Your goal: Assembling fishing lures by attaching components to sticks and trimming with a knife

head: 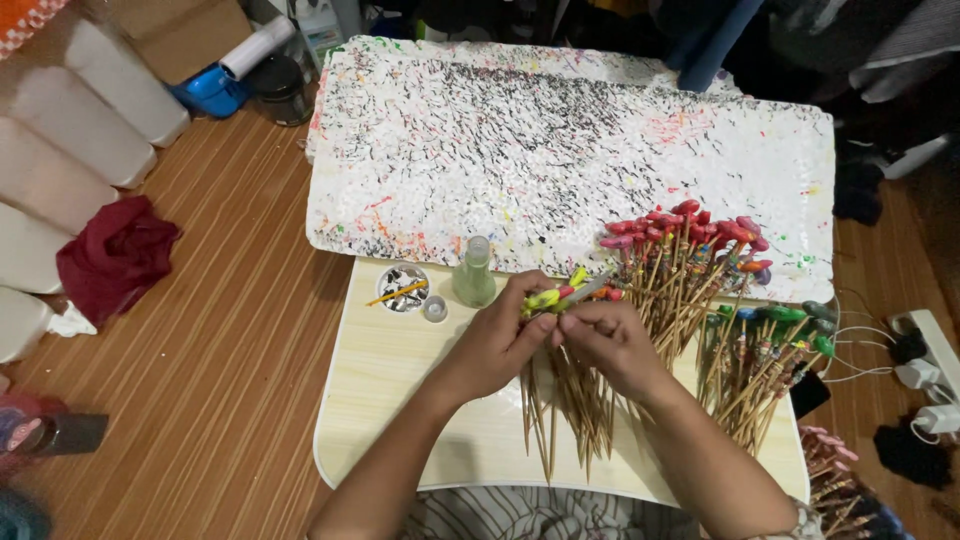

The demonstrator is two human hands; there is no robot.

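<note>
the left hand (497, 340) and the right hand (612, 345) meet over a small pale counter (385, 390). the left fingers are curled tight around a bunch of thin wooden sticks (565, 400), and the stick ends hang down below the fingers. the top of the bunch has little yellow and green painted tips (552, 293) that poke out just above the left fingers. the right fingers are pressed together and pinch a thin tool or stick (585, 291) that touches those tips. just to the right of the fingers stand more sticks with red tips (690, 230), and further right, sticks with green tips (780, 320). just left of the fingers is a small green bottle (474, 272), then a tiny cap (434, 309) and a little round dish (403, 288). beyond the fingers lies a big white board (560, 150) with paint specks. far to the left, a dark red cloth (115, 255) lies on the wooden floor (230, 330).
</note>
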